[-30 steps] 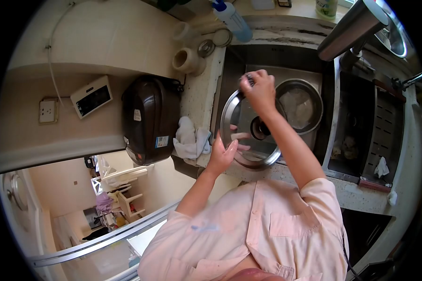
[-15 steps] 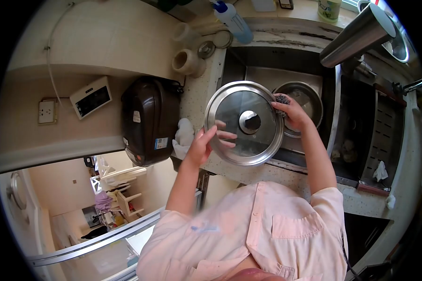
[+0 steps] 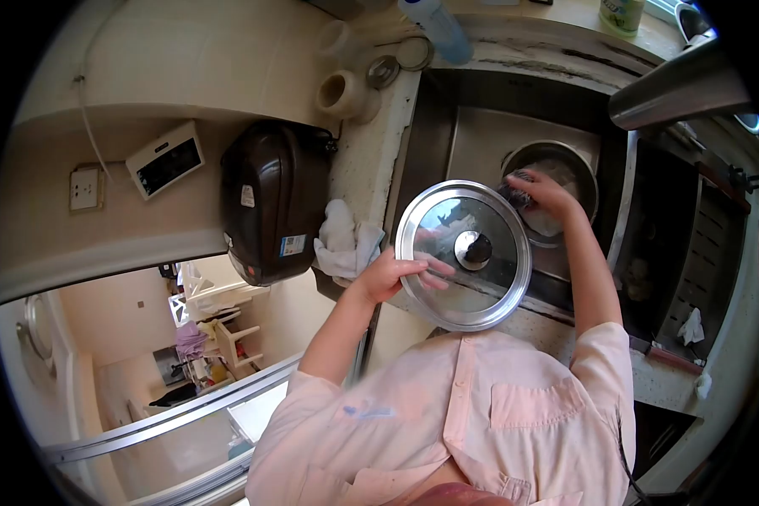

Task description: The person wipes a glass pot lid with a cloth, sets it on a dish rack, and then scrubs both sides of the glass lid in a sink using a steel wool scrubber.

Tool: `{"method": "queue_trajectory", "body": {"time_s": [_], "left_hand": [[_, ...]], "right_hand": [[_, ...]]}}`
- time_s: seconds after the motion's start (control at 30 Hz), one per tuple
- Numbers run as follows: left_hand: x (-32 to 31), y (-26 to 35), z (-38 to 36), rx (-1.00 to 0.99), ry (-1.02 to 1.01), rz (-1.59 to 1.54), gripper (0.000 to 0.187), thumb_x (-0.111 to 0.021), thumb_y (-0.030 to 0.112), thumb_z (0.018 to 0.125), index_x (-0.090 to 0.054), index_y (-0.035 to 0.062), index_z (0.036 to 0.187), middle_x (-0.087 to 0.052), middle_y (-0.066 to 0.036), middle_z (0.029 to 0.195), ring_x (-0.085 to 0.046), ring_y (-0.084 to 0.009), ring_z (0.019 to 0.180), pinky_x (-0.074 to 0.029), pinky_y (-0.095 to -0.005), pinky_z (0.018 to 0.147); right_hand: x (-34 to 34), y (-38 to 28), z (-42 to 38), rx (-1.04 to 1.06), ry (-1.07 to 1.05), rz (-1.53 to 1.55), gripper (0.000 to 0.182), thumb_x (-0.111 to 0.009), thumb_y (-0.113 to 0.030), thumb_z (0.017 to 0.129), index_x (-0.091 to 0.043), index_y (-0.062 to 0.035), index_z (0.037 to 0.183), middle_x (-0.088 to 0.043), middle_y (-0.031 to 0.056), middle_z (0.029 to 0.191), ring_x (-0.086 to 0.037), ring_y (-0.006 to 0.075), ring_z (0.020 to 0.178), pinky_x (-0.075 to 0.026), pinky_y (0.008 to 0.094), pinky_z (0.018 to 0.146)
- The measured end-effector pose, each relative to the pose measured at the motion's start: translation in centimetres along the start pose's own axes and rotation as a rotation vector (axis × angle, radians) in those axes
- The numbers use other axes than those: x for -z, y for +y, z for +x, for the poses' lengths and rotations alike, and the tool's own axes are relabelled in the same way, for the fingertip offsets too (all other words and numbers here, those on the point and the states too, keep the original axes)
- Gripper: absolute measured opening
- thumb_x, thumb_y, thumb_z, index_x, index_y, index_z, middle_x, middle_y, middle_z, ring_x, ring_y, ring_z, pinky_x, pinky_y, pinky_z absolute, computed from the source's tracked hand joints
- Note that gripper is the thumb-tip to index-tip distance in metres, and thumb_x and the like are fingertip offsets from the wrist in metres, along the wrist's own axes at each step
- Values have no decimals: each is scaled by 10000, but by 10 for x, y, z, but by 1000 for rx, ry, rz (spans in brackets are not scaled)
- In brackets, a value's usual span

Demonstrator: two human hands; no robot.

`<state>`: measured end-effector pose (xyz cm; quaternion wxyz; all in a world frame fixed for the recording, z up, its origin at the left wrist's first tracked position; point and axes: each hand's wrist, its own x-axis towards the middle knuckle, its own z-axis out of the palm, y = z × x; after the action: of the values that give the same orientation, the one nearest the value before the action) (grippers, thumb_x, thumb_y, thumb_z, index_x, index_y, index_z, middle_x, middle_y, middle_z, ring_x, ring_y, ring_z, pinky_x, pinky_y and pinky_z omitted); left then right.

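A round glass pot lid [image 3: 504, 274] with a steel rim and a dark-topped central knob is tilted over the near edge of the sink [image 3: 485, 135]. My left hand [image 3: 390, 277] grips its left rim, thumb on top and fingers showing through the glass underneath. In my right hand [image 3: 550, 196] is a grey steel wool scrubber [image 3: 517, 191], pinched near the lid's upper right edge. Beneath that hand, a round metal pot [image 3: 588, 160] sits in the sink with some water visible inside.
On the left counter stand a dark brown appliance [image 3: 270, 202] and a crumpled white cloth [image 3: 346, 244]. A ceramic jar [image 3: 339, 94] and a blue-white bottle [image 3: 438, 32] are behind. A large metal cylinder [image 3: 679, 88] juts in at upper right.
The lid has come down and right, closer to my body, with my left hand on it. My right hand with the scrubber has moved slightly off the rim, over the pot.
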<state>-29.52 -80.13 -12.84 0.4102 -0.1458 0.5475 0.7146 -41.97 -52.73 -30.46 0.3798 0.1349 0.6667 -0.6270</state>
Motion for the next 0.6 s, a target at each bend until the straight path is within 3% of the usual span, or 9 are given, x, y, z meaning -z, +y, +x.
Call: {"method": "queue_trajectory", "body": {"time_s": [0.03, 0.13, 0.23, 0.33, 0.37, 0.43, 0.57, 0.6], "left_hand": [[-4, -2, -4, -16, 42, -44, 655, -560, 97, 798, -236, 49, 1365, -578, -310, 1042, -648, -344, 851, -529, -380, 749], [-14, -4, -15, -53, 160, -107, 692, -534, 64, 802, -168, 70, 1390, -569, -330, 1037, -642, -363, 861, -529, -393, 759], [-16, -9, -18, -84, 187, -9, 502, -483, 51, 846, -308, -23, 1310, -571, -292, 1067, -639, -347, 869, -532, -379, 759], [-9, -14, -16, -64, 221, -54, 472, -476, 54, 858, -320, -40, 1294, -580, -287, 1053, -640, -342, 862, -540, -364, 734], [-12, -13, -16, -83, 228, -67, 468, -476, 55, 861, -321, -40, 1293, -585, -281, 1048, -643, -334, 856, -542, -356, 724], [-19, -8, -15, -125, 235, -94, 461, -475, 57, 867, -321, -41, 1290, -594, -268, 1038, -649, -318, 843, -546, -341, 705], [-17, -9, -11, -86, 200, -87, 490, -485, 56, 856, -303, -6, 1308, -593, -265, 1034, -652, -310, 836, -547, -339, 702], [-16, -10, -9, -69, 196, -73, 515, -484, 51, 847, -291, 25, 1324, -588, -273, 1039, -654, -317, 828, -547, -339, 698]], "right_hand": [[3, 24, 22, 25, 141, 35, 510, -664, -366, 778, -521, -80, 1176, -584, 103, 1099, -548, 242, 1018, -483, 406, 769], [14, 110, 84, 284, 904, -754, 498, -622, -363, 789, -518, -95, 1196, -545, 149, 1175, -546, 332, 1031, -462, 471, 816], [1, 137, 87, 11, 722, -814, 467, -597, -321, 789, -523, -115, 1201, -528, 174, 1190, -533, 392, 1032, -435, 495, 864], [18, 140, 81, 202, 443, -886, 415, -591, -259, 776, -554, -116, 1163, -565, 167, 1136, -551, 372, 1019, -445, 452, 878], [24, 135, 81, 120, 514, -730, 396, -583, -212, 760, -566, -100, 1139, -580, 171, 1101, -559, 352, 1009, -445, 426, 875], [21, 63, 35, -42, 651, -413, 367, -566, -117, 728, -590, -69, 1092, -609, 179, 1031, -576, 314, 988, -446, 374, 869], [-15, 10, -32, 553, 424, -79, 365, -548, -111, 722, -577, -55, 1081, -597, 124, 1058, -577, 243, 981, -446, 326, 853], [-35, -17, -65, 587, 331, -38, 379, -553, -92, 704, -571, -46, 1080, -586, 110, 1039, -569, 224, 967, -446, 314, 851]]}}
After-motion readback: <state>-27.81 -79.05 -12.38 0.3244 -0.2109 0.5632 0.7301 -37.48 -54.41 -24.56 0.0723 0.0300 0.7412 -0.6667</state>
